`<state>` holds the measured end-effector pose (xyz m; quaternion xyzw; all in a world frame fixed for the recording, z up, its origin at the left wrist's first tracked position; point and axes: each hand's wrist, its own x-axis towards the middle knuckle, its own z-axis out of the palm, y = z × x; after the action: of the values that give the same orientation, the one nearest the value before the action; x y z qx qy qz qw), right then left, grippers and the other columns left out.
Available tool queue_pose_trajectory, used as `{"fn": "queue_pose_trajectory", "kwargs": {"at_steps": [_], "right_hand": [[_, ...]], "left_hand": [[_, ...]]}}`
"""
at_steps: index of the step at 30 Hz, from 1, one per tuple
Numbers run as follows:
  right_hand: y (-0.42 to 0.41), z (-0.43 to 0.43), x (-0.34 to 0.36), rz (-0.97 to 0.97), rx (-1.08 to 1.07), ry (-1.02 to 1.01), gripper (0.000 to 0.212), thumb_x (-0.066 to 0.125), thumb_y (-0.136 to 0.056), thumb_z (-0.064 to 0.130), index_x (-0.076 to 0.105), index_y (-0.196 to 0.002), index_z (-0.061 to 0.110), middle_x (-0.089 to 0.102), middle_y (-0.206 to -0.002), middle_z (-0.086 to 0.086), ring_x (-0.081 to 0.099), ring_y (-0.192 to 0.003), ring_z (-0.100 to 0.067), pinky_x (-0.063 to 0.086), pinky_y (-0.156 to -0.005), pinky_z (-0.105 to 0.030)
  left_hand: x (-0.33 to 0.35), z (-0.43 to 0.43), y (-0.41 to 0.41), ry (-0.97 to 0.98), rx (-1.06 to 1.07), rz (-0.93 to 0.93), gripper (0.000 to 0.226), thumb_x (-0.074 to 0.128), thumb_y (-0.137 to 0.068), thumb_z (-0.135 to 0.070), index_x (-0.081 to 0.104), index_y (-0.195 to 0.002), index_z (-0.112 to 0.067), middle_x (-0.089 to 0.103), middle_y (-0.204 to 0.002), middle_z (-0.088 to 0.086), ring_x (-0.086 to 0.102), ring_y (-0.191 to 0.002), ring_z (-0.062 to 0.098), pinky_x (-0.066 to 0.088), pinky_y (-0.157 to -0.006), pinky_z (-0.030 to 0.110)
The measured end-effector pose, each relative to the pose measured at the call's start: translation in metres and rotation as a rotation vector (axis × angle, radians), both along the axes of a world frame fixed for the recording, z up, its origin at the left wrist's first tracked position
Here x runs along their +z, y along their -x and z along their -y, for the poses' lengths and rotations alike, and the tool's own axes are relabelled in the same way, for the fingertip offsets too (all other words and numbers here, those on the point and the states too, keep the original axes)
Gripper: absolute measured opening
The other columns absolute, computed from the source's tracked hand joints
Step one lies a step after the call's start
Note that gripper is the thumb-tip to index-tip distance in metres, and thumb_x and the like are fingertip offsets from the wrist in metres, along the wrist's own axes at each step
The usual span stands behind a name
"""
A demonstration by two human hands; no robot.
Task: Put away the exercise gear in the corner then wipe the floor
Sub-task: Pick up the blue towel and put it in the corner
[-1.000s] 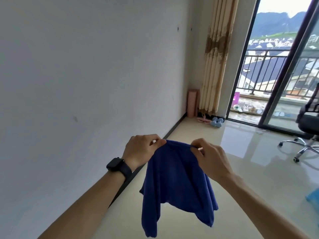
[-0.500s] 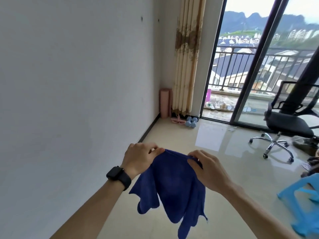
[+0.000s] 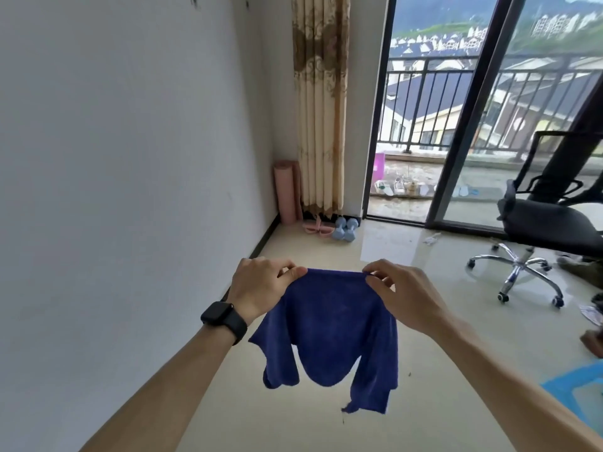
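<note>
Gear stowed in corner (mat, dumbbells); left hand and right hand pinch the cloth taut, which must next be lowered to wipe the floor.

A cloth hangs at lower centre. Above it a mat stands in the corner, dumbbells just right of it.

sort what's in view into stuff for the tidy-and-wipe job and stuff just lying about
For the job:
- blue cloth, pinched by left hand and right hand
- rolled pink mat, blue dumbbells and pink exerciser in the corner
- floor

Just lying about:
- office chair
- curtain
- blue stool
- shoes on the balcony
</note>
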<state>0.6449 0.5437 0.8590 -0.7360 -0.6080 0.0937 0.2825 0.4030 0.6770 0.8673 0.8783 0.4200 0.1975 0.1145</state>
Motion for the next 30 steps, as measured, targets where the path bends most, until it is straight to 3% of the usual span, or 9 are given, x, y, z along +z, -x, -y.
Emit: {"fn": "queue_pose_trajectory", "kwargs": {"at_steps": [3,6,10,13,15,21,30], "right_hand": [[-0.055,-0.045,-0.009,0.24,-0.022,-0.115,0.016,0.056,-0.1,0.023,0.07,-0.108,0.025,0.07,-0.108,0.006,0.065,-0.092,-0.02,0.054,-0.073,-0.032],[-0.099,-0.089,-0.001,0.264,-0.085,-0.229,0.013,0.066,-0.094,0.02,0.075,-0.103,0.023,0.068,-0.105,0.005,0.064,-0.088,-0.022,0.051,-0.065,-0.031],[-0.145,-0.154,-0.003,0.172,-0.113,-0.204,0.015,0.06,-0.098,0.023,0.072,-0.105,0.024,0.063,-0.1,0.004,0.065,-0.072,-0.024,0.046,-0.063,-0.029],[-0.182,-0.205,-0.019,0.155,-0.072,-0.14,0.018,0.054,-0.1,0.026,0.069,-0.109,0.026,0.062,-0.106,0.005,0.066,-0.073,-0.025,0.052,-0.066,-0.033],[-0.207,-0.242,-0.031,0.171,-0.052,-0.121,0.017,0.054,-0.1,0.025,0.068,-0.109,0.028,0.062,-0.106,0.007,0.065,-0.074,-0.021,0.053,-0.066,-0.034],[-0.28,-0.357,-0.036,0.17,-0.087,-0.056,0.015,0.05,-0.102,0.028,0.06,-0.102,0.04,0.061,-0.096,0.02,0.06,-0.074,-0.011,0.044,-0.059,-0.028],[-0.363,-0.544,-0.016,0.149,-0.094,-0.064,0.014,0.053,-0.1,0.026,0.064,-0.105,0.033,0.062,-0.099,0.016,0.06,-0.076,-0.014,0.044,-0.063,-0.029]], "left_hand": [[0.001,-0.031,-0.056,0.009,0.021,-0.003,0.04,0.044,-0.096,-0.06,0.071,-0.093,-0.031,0.05,-0.055,-0.015,0.049,-0.06,0.007,0.036,-0.067,0.025],[-0.006,-0.066,-0.1,0.065,0.053,-0.05,0.043,0.04,-0.095,-0.064,0.07,-0.095,-0.034,0.057,-0.065,-0.014,0.056,-0.07,0.01,0.044,-0.067,0.028],[-0.017,-0.122,-0.148,0.194,0.07,-0.067,0.044,0.037,-0.095,-0.064,0.069,-0.105,-0.036,0.065,-0.1,-0.012,0.062,-0.093,0.014,0.054,-0.079,0.038],[-0.028,-0.18,-0.177,0.17,0.114,-0.087,0.042,0.042,-0.097,-0.055,0.057,-0.131,-0.035,0.056,-0.134,-0.006,0.054,-0.119,0.018,0.049,-0.094,0.038],[-0.036,-0.226,-0.195,0.115,0.158,-0.125,0.045,0.046,-0.098,-0.047,0.049,-0.14,-0.032,0.05,-0.142,-0.003,0.047,-0.128,0.02,0.045,-0.099,0.038],[-0.05,-0.372,-0.246,0.105,0.227,-0.16,0.04,0.046,-0.097,-0.04,0.054,-0.135,-0.031,0.056,-0.138,-0.006,0.045,-0.129,0.018,0.04,-0.103,0.037],[-0.055,-0.56,-0.303,0.114,0.276,-0.257,0.036,0.047,-0.096,-0.037,0.06,-0.129,-0.032,0.062,-0.13,-0.005,0.048,-0.125,0.019,0.04,-0.1,0.035]]}}
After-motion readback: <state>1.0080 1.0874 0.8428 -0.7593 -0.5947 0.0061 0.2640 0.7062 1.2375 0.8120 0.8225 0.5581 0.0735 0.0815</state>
